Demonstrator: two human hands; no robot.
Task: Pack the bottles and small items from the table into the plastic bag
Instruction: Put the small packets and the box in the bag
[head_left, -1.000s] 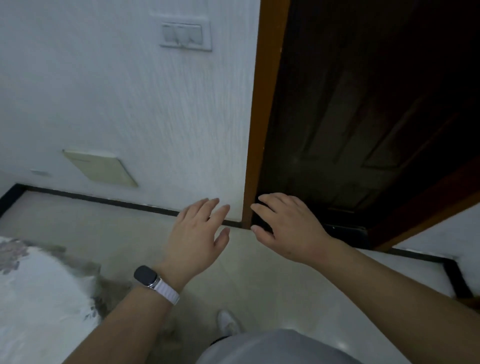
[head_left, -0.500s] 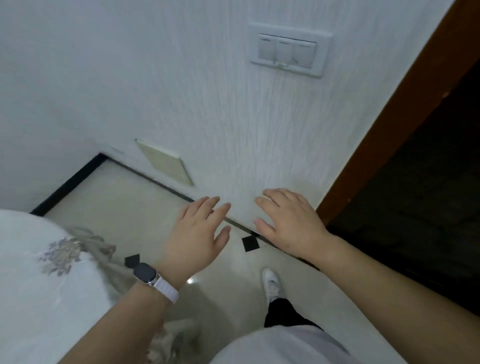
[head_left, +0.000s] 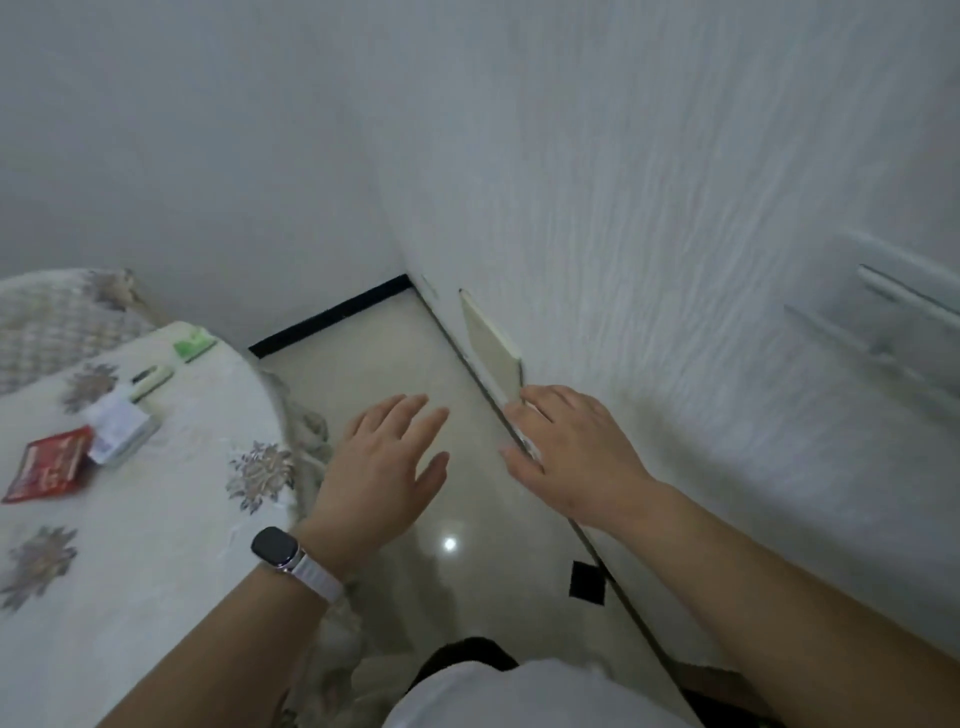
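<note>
Head view showed both bare hands held out, palms down, over the glossy pale floor tiles (head_left: 363, 374), beside the round table covered in a white cloth with grey flower prints (head_left: 171, 519). The left hand (head_left: 387, 467), with a dark smartwatch on a white band (head_left: 278, 548) at its wrist, hovered just off the table's edge, fingers spread and grasping nothing. The right hand (head_left: 569, 457) was farther from the table, close to the white textured wall (head_left: 649, 260), likewise spread and empty. On the table lay the small items: a flat red packet (head_left: 49, 465), touching it a small white box-like container (head_left: 119, 428), beyond that a pale green tube with a dark cap (head_left: 150, 379), and at the far rim a green-and-white pack (head_left: 193, 345). A cream panel (head_left: 491, 345) sat low on the wall. Behind the table stood a quilted cushion (head_left: 57, 312). No plastic bag was visible.
</note>
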